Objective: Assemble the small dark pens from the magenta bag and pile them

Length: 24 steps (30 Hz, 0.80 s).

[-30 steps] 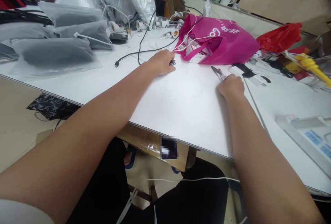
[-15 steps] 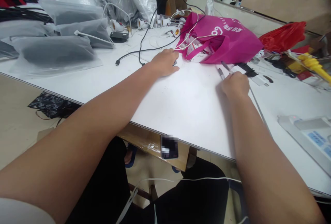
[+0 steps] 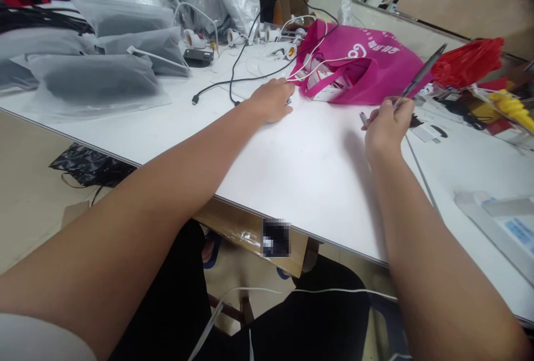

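Note:
My left hand (image 3: 273, 99) lies on the white table (image 3: 292, 166) near the mouth of the pink bag (image 3: 387, 72). Its fingers are bent down, and a bit of something shiny shows by the thumb; the rest is hidden under the hand. Raised a little over the table to the right, my right hand (image 3: 387, 124) is closed on a dark grey pen (image 3: 423, 70), which slants up and right. The short grey tip (image 3: 363, 121) of a second slim object pokes out on the left side of the same hand; its kind is unclear.
Grey zip pouches (image 3: 100, 80) lie at left, with a black cable (image 3: 208, 93) and white lamp sockets (image 3: 236, 36) behind. White cords run into the bag, which holds small boxes. A red plastic bag (image 3: 469, 63) and a pale device (image 3: 500, 222) are at right.
My right hand has lifted and turned, so the pen now points up and right instead of forward over the table. My left hand keeps its place by the bag.

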### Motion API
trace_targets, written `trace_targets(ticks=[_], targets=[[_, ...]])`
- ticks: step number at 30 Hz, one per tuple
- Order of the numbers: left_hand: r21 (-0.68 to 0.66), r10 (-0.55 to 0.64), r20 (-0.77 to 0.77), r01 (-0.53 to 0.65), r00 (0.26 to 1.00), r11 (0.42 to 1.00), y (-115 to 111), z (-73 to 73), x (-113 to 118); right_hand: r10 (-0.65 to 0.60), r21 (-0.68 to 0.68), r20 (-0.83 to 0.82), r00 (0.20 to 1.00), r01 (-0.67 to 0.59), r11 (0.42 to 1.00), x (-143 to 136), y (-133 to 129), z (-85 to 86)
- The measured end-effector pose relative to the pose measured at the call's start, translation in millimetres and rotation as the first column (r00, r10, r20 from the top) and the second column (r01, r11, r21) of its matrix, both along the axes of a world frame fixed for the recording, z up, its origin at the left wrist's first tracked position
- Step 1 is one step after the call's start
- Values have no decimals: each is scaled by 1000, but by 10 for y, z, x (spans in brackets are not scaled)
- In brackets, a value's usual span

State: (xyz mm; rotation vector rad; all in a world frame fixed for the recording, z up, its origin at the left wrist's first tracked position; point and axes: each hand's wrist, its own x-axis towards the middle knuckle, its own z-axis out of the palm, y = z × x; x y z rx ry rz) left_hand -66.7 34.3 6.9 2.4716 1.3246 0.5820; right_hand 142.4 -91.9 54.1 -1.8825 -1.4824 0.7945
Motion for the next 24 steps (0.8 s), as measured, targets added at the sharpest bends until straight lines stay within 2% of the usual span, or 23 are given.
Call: trace_targets(ticks=[3, 6, 8, 10, 13, 15, 16, 17, 19, 21, 24], targets=[[14, 11, -7, -11, 1000, 1000, -11, -3, 14, 17, -28, -213, 977, -23, 999, -202, -70, -50], [38, 17, -40, -16, 999, 999, -24, 0, 23, 18, -31, -399, 917, -33, 999, -119, -71, -139], [32, 17, -49, -16, 999, 999, -33, 11, 18, 7, 61, -499, 867, 27, 998, 51, -18, -211], [17, 19, -31, -18, 999, 1000, -52, 36, 11, -15, 225, -555, 832, 168, 960, 217, 54, -280], [25, 0, 82, -2, 997, 1000, -128, 93, 49, -54, 343, -546, 836, 282, 896, 316, 130, -328], [43, -34, 258, 23, 966, 999, -215, 127, 135, -42, 329, -538, 842, 255, 909, 267, 129, -310], [45, -50, 377, 35, 925, 998, -265, 138, 197, -14, 304, -543, 840, 212, 929, 220, 112, -290], [25, -62, 516, 58, 854, 998, -316, 144, 267, 24, 273, -554, 832, 154, 950, 165, 87, -266], [-136, -9, 727, 158, 687, 978, -407, 145, 410, 102, 213, -583, 806, 31, 977, 50, 23, -221], [-307, 108, 847, 312, 520, 899, -470, 141, 524, 154, 172, -614, 775, -59, 983, -51, -40, -189], [-369, 199, 913, 511, 357, 776, -504, 141, 594, 177, 128, -647, 742, -124, 984, -152, -98, -167]])
